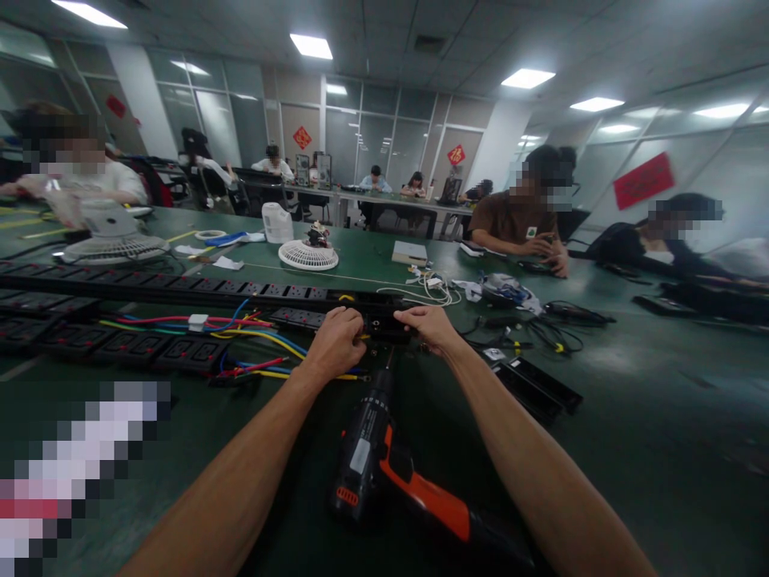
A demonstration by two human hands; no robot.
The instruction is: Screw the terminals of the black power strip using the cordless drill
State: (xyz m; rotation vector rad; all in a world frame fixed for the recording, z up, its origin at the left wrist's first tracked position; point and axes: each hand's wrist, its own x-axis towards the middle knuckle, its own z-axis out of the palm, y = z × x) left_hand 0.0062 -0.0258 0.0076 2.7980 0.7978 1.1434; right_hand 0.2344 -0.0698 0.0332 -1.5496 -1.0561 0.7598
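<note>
Left hand (337, 343) and right hand (429, 327), fingers curled, grip unclear, are at the long black plastic socket strip's (204, 284) right end; it runs left-right.

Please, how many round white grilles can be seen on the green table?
2, both beyond the long black socket strip: one grille at the left, under a white housing; the other grille near the middle, with a small mechanism on top. Clutter could hide more.

Dim, edge-warped view under glaring ceiling lamps (528, 78)
</note>
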